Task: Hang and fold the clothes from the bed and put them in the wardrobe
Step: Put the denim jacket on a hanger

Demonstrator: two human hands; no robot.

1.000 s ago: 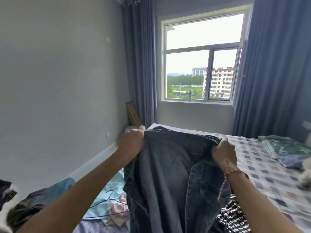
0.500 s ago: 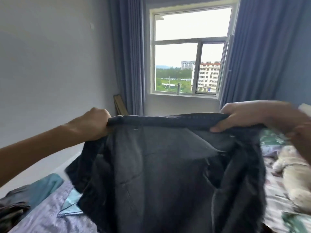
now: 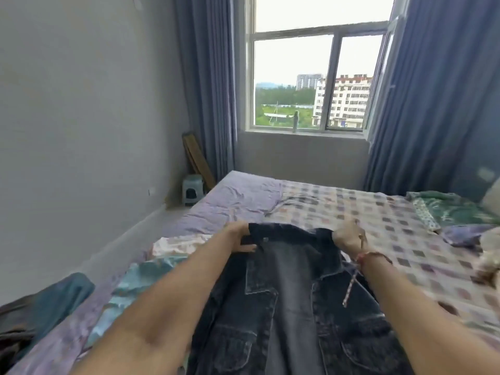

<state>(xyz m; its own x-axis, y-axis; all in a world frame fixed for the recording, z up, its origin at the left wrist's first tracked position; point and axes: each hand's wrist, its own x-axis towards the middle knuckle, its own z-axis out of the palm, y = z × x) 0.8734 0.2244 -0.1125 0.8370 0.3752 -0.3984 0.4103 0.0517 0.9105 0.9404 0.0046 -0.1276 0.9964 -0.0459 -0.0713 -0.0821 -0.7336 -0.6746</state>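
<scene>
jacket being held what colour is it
Dark blue denim jacket, faded grey down the middle, seen in the head view.

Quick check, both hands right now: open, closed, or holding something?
Left hand: grips the far edge of the dark blue denim jacket.
Right hand: grips the same edge at its other end.

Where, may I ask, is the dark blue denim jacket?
Head view, bottom centre: the denim jacket lies on the bed, left hand and right hand gripping its far edge.
</scene>
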